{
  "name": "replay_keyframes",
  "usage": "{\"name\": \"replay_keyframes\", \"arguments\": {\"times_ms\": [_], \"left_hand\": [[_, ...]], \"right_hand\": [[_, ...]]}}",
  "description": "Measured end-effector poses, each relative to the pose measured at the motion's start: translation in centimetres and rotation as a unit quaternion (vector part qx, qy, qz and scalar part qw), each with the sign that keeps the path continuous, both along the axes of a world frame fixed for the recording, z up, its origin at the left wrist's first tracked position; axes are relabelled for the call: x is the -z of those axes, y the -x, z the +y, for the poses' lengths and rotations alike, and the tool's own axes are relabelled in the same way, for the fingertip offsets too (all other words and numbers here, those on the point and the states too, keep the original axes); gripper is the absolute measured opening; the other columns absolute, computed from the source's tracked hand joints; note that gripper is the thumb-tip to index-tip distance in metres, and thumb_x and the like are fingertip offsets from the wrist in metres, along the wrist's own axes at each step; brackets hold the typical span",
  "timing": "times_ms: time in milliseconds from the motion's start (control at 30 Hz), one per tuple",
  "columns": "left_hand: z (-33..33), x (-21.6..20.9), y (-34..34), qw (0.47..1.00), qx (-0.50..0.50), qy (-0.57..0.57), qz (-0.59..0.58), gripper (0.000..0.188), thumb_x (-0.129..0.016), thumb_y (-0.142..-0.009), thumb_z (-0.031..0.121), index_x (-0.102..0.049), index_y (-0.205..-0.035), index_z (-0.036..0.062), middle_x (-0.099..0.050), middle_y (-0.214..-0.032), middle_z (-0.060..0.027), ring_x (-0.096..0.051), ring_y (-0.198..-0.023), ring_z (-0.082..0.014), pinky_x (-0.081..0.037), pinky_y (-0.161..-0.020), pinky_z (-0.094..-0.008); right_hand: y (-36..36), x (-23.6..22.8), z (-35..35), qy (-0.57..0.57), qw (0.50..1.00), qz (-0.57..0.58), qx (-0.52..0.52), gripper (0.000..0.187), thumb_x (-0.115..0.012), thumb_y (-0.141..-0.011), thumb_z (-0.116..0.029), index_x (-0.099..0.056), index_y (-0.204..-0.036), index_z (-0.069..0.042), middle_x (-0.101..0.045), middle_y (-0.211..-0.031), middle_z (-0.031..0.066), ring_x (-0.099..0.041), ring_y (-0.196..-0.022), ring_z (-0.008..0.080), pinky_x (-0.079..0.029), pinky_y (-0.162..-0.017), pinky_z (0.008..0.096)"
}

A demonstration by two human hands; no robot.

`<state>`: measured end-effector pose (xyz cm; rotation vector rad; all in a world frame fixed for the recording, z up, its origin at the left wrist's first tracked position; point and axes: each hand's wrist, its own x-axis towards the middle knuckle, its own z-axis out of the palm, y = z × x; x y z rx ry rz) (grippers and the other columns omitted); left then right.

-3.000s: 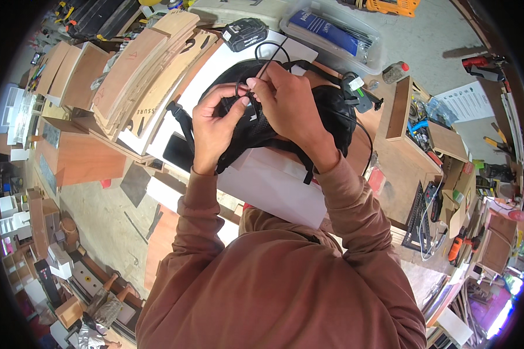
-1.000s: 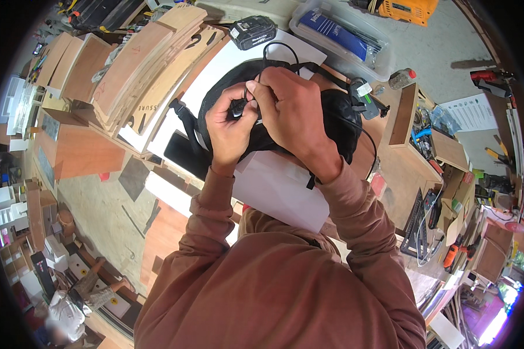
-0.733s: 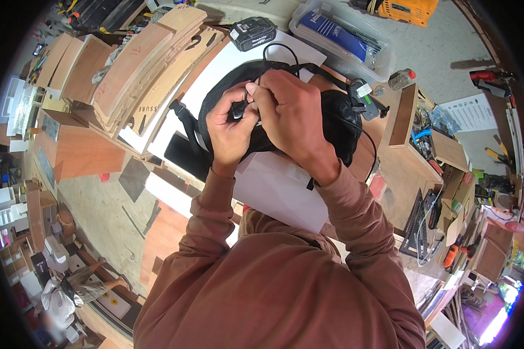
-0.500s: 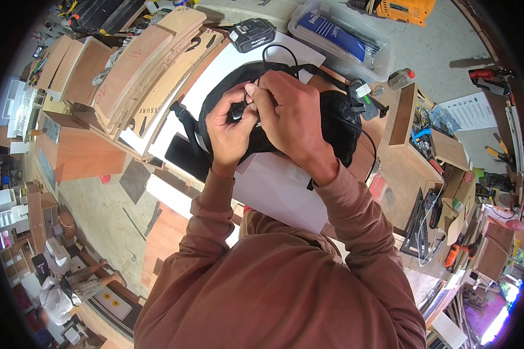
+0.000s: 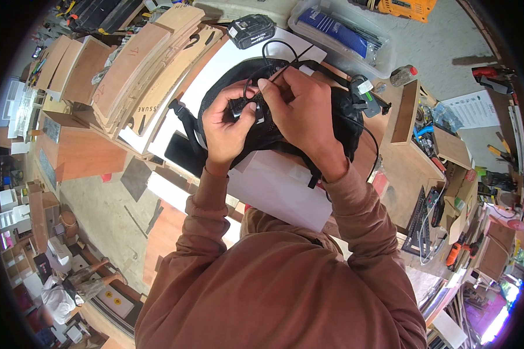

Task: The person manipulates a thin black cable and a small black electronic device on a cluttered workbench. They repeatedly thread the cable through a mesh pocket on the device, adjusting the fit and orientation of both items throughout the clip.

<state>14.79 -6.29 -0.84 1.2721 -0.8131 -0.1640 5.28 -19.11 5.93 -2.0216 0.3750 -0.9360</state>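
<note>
My left hand (image 5: 226,134) is closed on a small black piece (image 5: 237,106) with a lighter face, possibly a plug or small device; the fingers partly cover it. My right hand (image 5: 308,116) pinches a thin black cable (image 5: 264,55), which loops up between the hands. Both hands are above a black bag (image 5: 344,113) with mesh and straps, lying on the work surface. A strap with a buckle (image 5: 180,109) sticks out at its left. A flat black object (image 5: 184,152) lies beside the bag, and a white sheet or panel (image 5: 279,189) is in front of it.
A black tool battery (image 5: 251,31) lies beyond the bag. Behind it stands a clear plastic bin (image 5: 378,67) with packets. Stacked wooden boards (image 5: 137,67) rise at left. To the right are a small grey-black device (image 5: 364,96), a red-capped bottle (image 5: 403,75) and a wooden tray (image 5: 406,113).
My right hand has moved slightly right, away from my left, drawing the cable with it. The gap between the hands is wider, and the cable loop has changed shape.
</note>
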Motion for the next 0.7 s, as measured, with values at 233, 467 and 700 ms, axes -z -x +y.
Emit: {"name": "replay_keyframes", "arguments": {"times_ms": [233, 467, 700], "left_hand": [[0.1, -0.4, -0.1, 0.999, 0.02, 0.024, 0.006, 0.039, -0.061, -0.085, -0.013, -0.063, -0.123, -0.0044, -0.068, -0.13, -0.0183, -0.062, -0.128, -0.0249, -0.043, -0.115, -0.0383], [0.4, 0.4, -1.2, 0.997, 0.039, 0.054, 0.026, 0.032, -0.049, -0.094, -0.001, -0.064, -0.122, -0.0055, -0.067, -0.133, -0.0222, -0.061, -0.129, -0.0274, -0.04, -0.116, -0.0393], [2.0, 1.2, -1.7, 0.999, 0.034, 0.017, 0.006, 0.026, -0.058, -0.101, 0.007, -0.063, -0.125, -0.0038, -0.063, -0.141, -0.0211, -0.059, -0.13, -0.0259, -0.044, -0.111, -0.0376]], "right_hand": [[0.4, 0.1, 0.1, -0.035, 0.999, 0.004, -0.003, 0.023, -0.08, -0.089, -0.011, -0.064, -0.079, 0.003, -0.065, -0.071, 0.0117, -0.064, -0.055, 0.0189, -0.049, -0.051, 0.0315], [1.2, 0.7, -0.2, -0.06, 0.997, 0.002, -0.057, 0.023, -0.083, -0.089, -0.016, -0.069, -0.096, 0.001, -0.067, -0.074, 0.0039, -0.06, -0.061, 0.0077, -0.049, -0.057, 0.0245], [2.9, 0.8, -1.0, -0.088, 0.992, 0.035, -0.08, 0.026, -0.081, -0.086, -0.003, -0.067, -0.107, 0.0, -0.066, -0.093, 0.0111, -0.068, -0.069, 0.0173, -0.053, -0.059, 0.0282]]}}
